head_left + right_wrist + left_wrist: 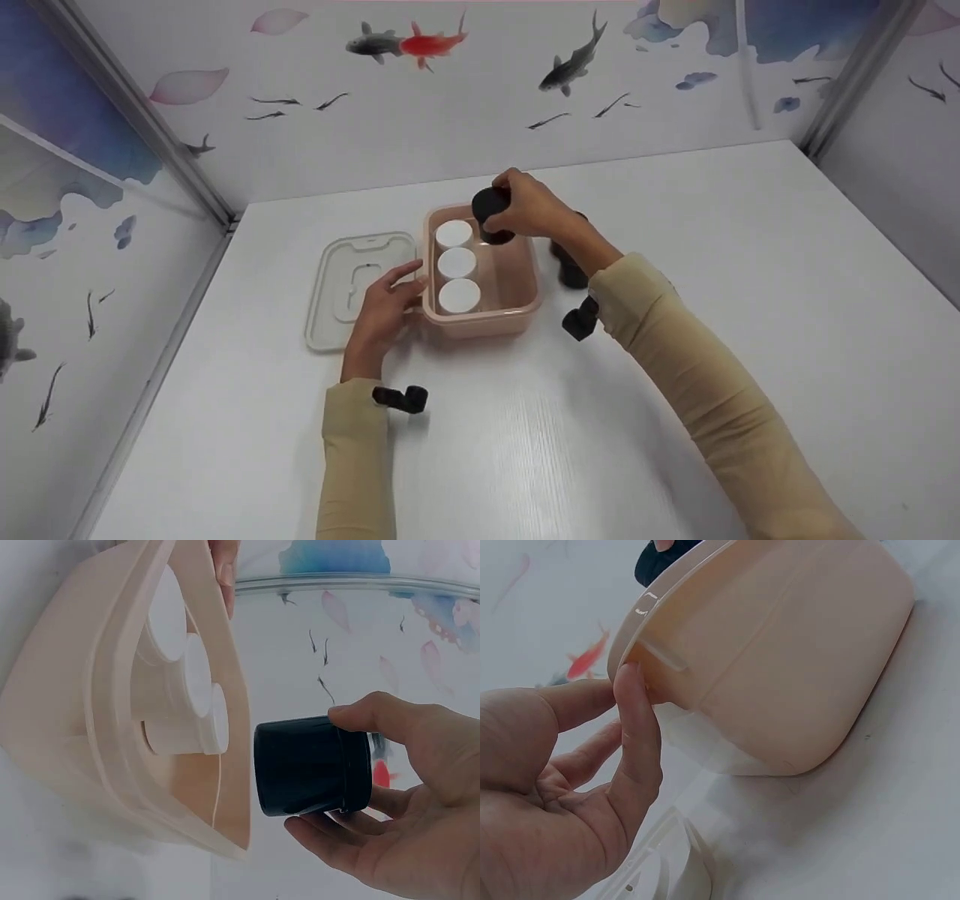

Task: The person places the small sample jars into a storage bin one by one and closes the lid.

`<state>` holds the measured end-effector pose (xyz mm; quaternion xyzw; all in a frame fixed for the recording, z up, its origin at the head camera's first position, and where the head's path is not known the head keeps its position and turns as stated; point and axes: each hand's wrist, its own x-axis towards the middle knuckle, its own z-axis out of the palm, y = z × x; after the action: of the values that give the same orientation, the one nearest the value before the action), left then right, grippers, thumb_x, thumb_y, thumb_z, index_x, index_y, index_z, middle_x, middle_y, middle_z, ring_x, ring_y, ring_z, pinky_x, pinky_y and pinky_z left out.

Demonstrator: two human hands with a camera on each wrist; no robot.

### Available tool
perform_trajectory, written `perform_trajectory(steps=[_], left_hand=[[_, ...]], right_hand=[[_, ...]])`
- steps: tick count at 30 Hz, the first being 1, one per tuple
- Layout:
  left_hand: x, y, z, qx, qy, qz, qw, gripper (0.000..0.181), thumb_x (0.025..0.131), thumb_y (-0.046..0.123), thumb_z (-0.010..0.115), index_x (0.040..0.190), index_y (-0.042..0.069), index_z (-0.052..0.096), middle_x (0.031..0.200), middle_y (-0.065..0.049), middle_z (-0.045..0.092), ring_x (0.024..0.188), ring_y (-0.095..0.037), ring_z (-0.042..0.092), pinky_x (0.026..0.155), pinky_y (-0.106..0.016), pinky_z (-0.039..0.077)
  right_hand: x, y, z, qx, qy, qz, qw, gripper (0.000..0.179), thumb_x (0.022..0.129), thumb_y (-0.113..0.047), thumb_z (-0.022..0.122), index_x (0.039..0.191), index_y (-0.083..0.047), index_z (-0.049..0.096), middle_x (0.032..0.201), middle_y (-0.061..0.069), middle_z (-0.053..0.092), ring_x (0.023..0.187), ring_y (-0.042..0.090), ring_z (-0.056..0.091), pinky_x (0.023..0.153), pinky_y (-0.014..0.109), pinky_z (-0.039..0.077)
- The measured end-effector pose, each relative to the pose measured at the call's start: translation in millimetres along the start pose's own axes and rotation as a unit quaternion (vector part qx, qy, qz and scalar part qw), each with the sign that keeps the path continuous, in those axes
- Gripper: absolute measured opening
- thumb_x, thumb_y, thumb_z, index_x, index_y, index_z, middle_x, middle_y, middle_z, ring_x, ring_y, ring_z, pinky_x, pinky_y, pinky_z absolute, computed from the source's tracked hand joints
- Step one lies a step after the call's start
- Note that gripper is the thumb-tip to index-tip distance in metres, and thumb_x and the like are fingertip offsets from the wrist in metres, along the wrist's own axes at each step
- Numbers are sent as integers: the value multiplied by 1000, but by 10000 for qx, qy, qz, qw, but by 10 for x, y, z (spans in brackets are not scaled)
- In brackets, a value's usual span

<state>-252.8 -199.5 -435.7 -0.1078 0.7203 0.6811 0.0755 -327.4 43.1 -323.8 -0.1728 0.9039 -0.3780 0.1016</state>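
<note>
My right hand point(529, 206) grips a black lidded jar point(300, 765) by its lid end, thumb on one side and fingers on the other. The jar is held over the far end of a pink plastic box point(487, 326). Inside, three white-lidded jars point(460, 296) stand in a row along the left wall. Fingers of my left hand point(386, 307) touch the box's left side just under the rim; in the left wrist view the left hand point(577, 780) has its fingertips against that rim point(641, 615).
A pale box lid point(330, 300) lies flat left of the box, partly under my left hand. More black jars point(574, 276) stand right of the box, partly hidden by my right forearm. A printed wall panel point(487, 127) rises behind the white table point(480, 450).
</note>
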Motion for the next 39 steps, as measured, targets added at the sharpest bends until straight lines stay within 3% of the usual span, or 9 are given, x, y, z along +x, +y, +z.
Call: perform_trajectory(steps=[14, 21, 29, 39], left_hand=[[-11, -7, 4, -128, -3, 74, 9999, 44, 100, 25, 62, 144, 21, 53, 130, -13, 67, 97, -16, 70, 74, -27, 57], [-18, -12, 3, 46, -7, 120, 9999, 46, 101, 27, 61, 145, 21, 52, 129, -12, 68, 100, -16, 70, 78, -29, 57], [-2, -16, 9, -62, 2, 112, 9999, 45, 100, 25, 61, 144, 21, 53, 128, -13, 68, 96, -15, 70, 76, -29, 57], [4, -20, 6, 22, 85, 95, 9999, 44, 100, 25, 61, 144, 21, 54, 126, -12, 69, 98, -17, 70, 76, -28, 57]], right_hand=[[250, 103, 126, -204, 98, 315, 9992, 70, 87, -16, 70, 146, 4, 38, 144, 23, 46, 125, 33, 52, 106, 43, 49], [310, 122, 240, -439, 296, 645, 9965, 70, 88, -12, 71, 145, 6, 36, 141, 25, 45, 127, 33, 51, 107, 42, 48], [328, 111, 393, -1011, 646, 615, 9909, 68, 87, -12, 71, 143, 10, 38, 143, 29, 41, 127, 39, 52, 106, 45, 47], [378, 136, 546, -1350, 494, 640, 9875, 61, 92, -12, 65, 141, 14, 40, 143, 33, 40, 124, 40, 53, 105, 45, 48]])
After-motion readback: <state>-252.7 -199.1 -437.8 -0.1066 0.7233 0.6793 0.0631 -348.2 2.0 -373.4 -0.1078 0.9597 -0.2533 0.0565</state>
